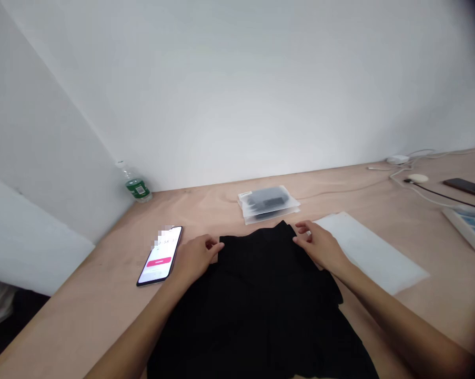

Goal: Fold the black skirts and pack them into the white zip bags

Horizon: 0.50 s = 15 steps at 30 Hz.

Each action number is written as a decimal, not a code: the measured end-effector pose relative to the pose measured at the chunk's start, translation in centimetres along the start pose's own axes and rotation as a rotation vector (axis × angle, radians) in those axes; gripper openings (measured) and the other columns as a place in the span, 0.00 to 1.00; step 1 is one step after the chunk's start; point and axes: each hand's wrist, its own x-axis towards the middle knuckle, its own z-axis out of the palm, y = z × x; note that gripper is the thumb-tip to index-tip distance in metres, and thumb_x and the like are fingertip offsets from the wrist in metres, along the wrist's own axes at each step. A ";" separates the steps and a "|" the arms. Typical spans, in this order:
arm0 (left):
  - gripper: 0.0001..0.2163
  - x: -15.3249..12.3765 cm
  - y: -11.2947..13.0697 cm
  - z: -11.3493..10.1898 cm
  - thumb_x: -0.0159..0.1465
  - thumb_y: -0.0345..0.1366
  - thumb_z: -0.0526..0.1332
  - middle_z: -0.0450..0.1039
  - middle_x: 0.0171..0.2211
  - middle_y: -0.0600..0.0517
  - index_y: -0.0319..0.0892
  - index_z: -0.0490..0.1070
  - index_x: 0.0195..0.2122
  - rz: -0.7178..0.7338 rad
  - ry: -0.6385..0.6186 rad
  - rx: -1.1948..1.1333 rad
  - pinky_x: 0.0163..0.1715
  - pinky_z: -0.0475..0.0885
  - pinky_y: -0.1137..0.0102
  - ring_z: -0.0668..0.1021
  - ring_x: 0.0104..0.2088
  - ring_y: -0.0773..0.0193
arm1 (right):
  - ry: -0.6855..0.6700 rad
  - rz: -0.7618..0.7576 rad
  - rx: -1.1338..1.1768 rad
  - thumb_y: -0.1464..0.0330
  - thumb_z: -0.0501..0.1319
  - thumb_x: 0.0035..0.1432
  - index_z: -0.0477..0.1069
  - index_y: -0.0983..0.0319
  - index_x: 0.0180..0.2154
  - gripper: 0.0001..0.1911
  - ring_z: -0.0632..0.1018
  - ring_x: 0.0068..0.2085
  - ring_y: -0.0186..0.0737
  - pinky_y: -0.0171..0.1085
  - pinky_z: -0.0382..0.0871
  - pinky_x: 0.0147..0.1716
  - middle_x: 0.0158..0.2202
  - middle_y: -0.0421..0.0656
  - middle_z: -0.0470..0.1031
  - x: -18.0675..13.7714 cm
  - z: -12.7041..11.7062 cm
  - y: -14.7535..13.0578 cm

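A black garment (pixel 261 300) lies spread in front of me, its narrower edge away from me and its lower part running out of view. Whether it is a top or a bottom, I cannot tell. At its far left corner is my left hand (pixel 198 258), fingers curled, thumb and forefinger closed at the cloth's edge. My right hand (pixel 322 245) is by the far right corner, thumb against the fabric and fingers held apart from it. A lit phone (pixel 160 258) lies just left of my left hand. Beneath my right forearm, a white translucent sheet or bag (pixel 373 252) rests on the table.
Clear packets with dark contents (pixel 269 202) lie beyond the garment. A green-labelled water bottle (pixel 137 184) stands in the back left corner against the wall. To the right are cables (pixel 398 173), a dark phone (pixel 468 187) and a white-and-blue box (pixel 468 226). The wooden table (pixel 83 310) ends at the left.
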 end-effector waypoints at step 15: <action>0.04 -10.7 -4.1 -4.1 0.51 0.37 0.59 0.75 0.28 0.56 0.53 0.73 0.24 0.181 -0.075 -0.194 0.38 0.70 0.66 0.75 0.34 0.61 | -0.602 -0.188 0.133 0.62 0.56 0.54 0.75 0.51 0.28 0.10 0.73 0.34 0.40 0.39 0.66 0.36 0.32 0.41 0.73 -7.8 -7.0 1.9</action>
